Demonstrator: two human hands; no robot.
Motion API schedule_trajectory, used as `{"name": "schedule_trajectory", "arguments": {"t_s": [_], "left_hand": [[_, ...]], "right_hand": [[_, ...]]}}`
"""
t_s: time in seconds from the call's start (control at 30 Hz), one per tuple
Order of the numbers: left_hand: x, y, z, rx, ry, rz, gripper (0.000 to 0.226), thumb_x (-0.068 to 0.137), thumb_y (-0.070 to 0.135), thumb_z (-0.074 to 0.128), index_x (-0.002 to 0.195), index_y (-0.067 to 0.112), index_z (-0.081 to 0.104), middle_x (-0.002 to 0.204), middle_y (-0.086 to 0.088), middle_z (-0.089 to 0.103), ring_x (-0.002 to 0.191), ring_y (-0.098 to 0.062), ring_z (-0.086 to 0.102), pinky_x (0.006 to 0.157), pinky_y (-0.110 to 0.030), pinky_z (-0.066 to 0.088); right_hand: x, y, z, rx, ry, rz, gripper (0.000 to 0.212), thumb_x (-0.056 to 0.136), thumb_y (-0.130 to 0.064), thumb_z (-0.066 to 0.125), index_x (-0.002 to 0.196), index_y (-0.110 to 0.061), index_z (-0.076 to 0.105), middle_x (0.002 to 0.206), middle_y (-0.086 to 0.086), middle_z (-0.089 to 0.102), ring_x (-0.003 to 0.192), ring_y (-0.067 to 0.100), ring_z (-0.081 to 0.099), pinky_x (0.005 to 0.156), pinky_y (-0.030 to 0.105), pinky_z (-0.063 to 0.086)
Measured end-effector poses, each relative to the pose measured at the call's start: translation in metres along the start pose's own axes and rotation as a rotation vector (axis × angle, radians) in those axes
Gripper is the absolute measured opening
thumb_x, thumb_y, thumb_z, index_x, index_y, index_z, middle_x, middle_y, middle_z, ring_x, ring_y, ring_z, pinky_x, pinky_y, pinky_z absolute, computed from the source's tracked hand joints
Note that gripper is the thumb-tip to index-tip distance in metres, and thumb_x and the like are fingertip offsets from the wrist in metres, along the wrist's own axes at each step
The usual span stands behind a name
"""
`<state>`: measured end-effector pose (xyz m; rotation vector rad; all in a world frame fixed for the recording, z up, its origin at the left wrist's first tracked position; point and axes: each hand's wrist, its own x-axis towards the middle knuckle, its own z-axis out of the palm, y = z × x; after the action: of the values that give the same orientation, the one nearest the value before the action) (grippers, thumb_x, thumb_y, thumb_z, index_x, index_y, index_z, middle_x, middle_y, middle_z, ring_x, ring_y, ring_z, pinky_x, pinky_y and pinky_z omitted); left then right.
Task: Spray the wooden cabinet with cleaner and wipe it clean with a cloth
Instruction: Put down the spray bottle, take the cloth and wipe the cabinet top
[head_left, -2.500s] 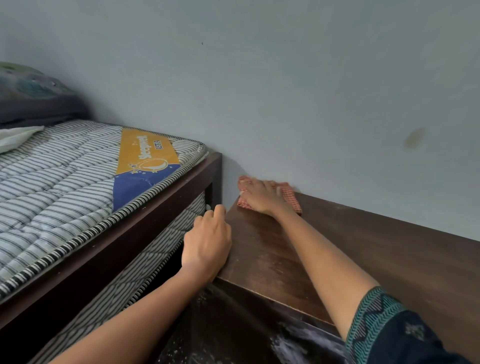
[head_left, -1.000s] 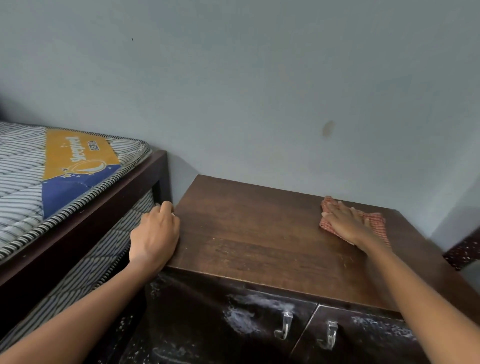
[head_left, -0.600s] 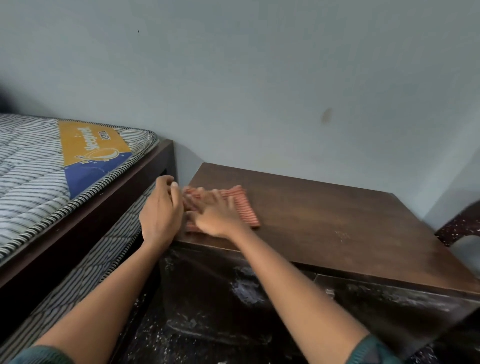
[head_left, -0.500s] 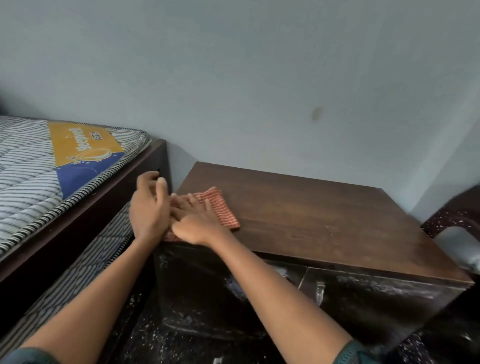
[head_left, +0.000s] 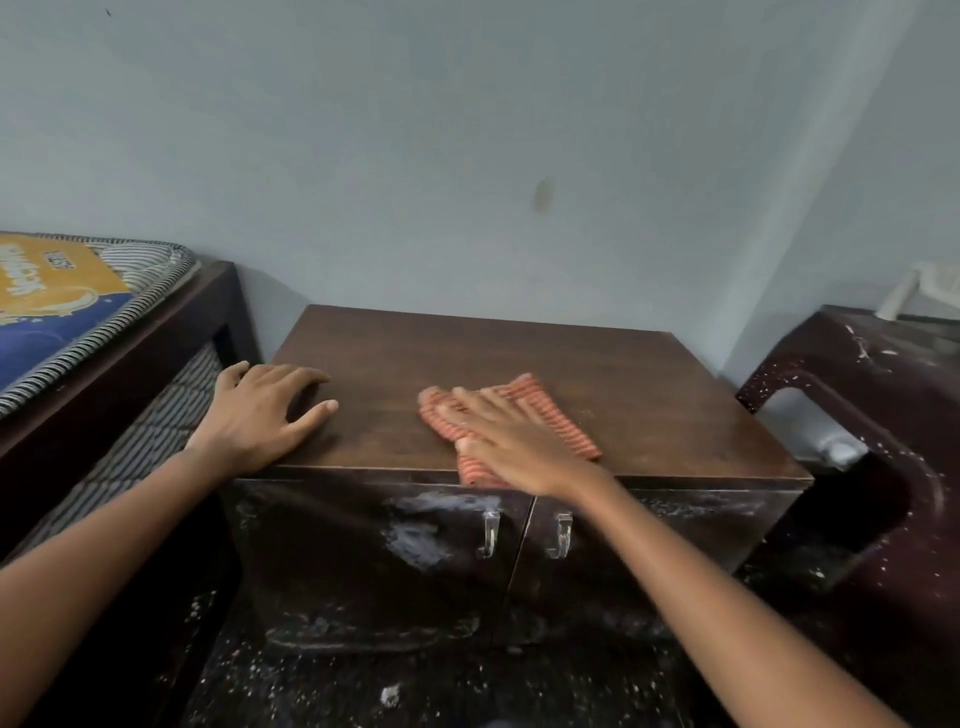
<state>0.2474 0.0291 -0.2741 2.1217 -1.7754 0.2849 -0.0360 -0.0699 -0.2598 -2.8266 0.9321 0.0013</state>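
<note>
On top of the cabinet (head_left: 519, 364), near its front edge, the red cloth (head_left: 558, 423) lies under the right hand (head_left: 514, 441), whose fingers are straight and flat, pressing it down to wipe. The cloth's long axis runs roughly along that edge, and one corner overhangs it. The left hand (head_left: 254, 415) rests open on the cabinet's left front corner, probably as a brace.

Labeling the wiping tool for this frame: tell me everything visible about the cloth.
The cloth is a small folded fabric rag, reddish-orange with fine pale stripes or checks, slightly blurred. It lies flat on the cabinet top near the front edge, around the middle, with one corner drooping over that edge. The right hand presses on it with straight, spread fingers, covering much of it. Nothing else touches it.
</note>
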Motion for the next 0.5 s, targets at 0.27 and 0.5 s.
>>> {"name": "schedule_trajectory", "arguments": {"t_s": [0.27, 0.5], "left_hand": [[0.004, -0.008, 0.006, 0.003, 0.028, 0.056, 0.067, 0.077, 0.071, 0.018, 0.106, 0.031, 0.063, 0.118, 0.007, 0.062, 0.114, -0.02, 0.055, 0.107, -0.05, 0.019], [0.005, -0.01, 0.009, -0.009, 0.044, 0.044, 0.061, 0.078, 0.07, 0.02, 0.102, 0.035, 0.062, 0.115, 0.008, 0.064, 0.109, -0.02, 0.059, 0.105, -0.052, 0.021]], "right_hand": [[-0.105, 0.167, -0.012, 0.049, 0.109, 0.477, 0.042, 0.098, -0.047, 0.014, 0.137, -0.048, -0.002, 0.147, -0.02, -0.013, 0.144, 0.018, -0.005, 0.116, 0.053, 0.002], [-0.122, 0.251, -0.011, 0.172, 0.192, 0.729, 0.051, 0.096, -0.047, 0.018, 0.146, -0.035, 0.019, 0.158, -0.005, 0.006, 0.145, 0.021, 0.001, 0.116, 0.052, 0.005]]}}
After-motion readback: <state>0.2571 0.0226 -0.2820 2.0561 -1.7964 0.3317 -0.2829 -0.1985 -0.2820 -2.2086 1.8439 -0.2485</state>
